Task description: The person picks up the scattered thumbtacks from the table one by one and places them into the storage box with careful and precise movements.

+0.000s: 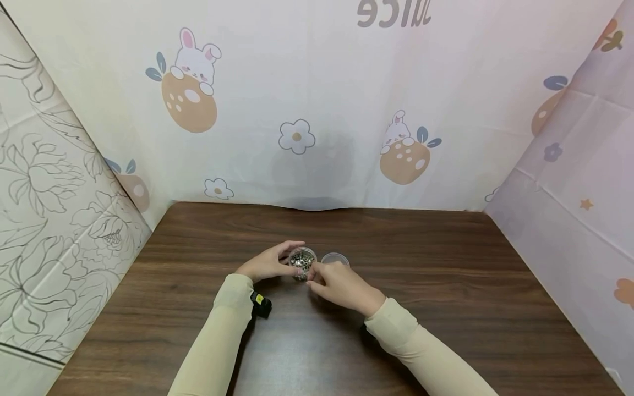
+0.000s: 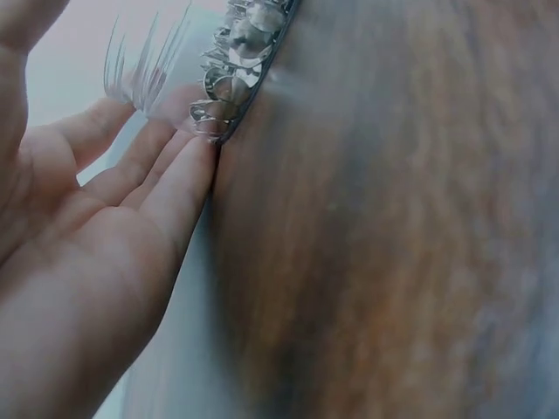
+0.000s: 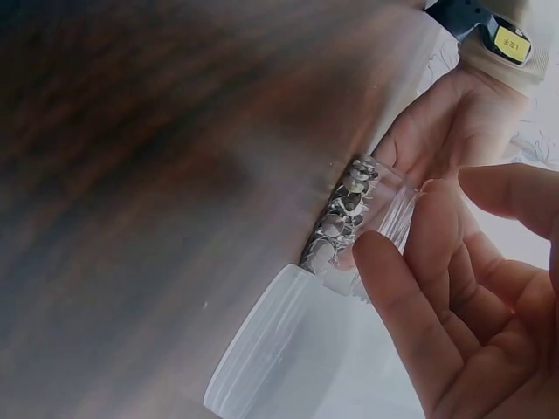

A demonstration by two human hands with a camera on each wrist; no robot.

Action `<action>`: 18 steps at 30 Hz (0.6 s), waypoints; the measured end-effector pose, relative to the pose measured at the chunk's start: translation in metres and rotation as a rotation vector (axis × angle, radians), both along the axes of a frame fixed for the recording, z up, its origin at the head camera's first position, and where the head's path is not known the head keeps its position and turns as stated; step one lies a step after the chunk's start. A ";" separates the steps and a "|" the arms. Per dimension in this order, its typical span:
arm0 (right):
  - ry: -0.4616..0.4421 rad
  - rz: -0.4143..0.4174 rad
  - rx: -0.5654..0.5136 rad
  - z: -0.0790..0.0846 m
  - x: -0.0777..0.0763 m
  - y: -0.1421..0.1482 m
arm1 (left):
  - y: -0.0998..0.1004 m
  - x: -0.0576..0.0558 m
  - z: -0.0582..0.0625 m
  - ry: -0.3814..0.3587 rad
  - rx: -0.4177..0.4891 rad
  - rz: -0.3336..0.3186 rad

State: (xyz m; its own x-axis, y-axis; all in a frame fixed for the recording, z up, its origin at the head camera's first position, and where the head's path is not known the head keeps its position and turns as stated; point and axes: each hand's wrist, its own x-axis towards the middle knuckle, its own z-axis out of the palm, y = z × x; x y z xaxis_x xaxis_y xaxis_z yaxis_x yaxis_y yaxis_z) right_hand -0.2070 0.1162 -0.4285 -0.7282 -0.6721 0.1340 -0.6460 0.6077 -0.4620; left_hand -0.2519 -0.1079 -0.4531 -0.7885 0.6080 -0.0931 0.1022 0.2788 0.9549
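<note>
A clear round jar (image 1: 302, 258) of silver thumbtacks (image 3: 336, 223) stands upright on the table. My left hand (image 1: 269, 263) holds it from the left, thumb at the near side and fingers around the far side. In the left wrist view, fingertips (image 2: 188, 166) lie against the jar's base. From the right, my right hand (image 1: 342, 286) reaches over the jar's rim with bent fingers, thumb and index finger close together. I cannot tell whether a thumbtack is between them. Right beside the jar lies a clear round lid (image 1: 335, 257), partly hidden behind the right hand.
The dark wood table (image 1: 426, 258) extends to both sides and ends at a printed cloth wall (image 1: 337, 176) at the back. A black wrist strap with a yellow label (image 3: 511, 44) sits on the left wrist.
</note>
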 end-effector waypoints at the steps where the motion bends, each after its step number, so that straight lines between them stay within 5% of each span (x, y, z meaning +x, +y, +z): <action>1: 0.005 0.001 -0.005 -0.001 0.000 0.000 | 0.000 0.002 0.004 -0.002 -0.005 0.004; 7: 0.014 -0.001 -0.006 -0.004 -0.001 0.002 | -0.001 0.008 0.013 0.033 -0.050 0.046; 18: 0.019 -0.086 0.050 -0.003 -0.001 0.010 | -0.005 0.012 0.011 0.262 -0.035 0.091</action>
State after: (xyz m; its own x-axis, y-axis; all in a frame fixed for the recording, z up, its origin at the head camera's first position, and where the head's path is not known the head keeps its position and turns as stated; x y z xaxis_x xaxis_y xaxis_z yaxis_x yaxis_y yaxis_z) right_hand -0.2079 0.1266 -0.4314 -0.7813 -0.6132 0.1164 -0.5986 0.6833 -0.4180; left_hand -0.2399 -0.1129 -0.4418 -0.8398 0.5332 0.1021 0.3178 0.3304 0.8888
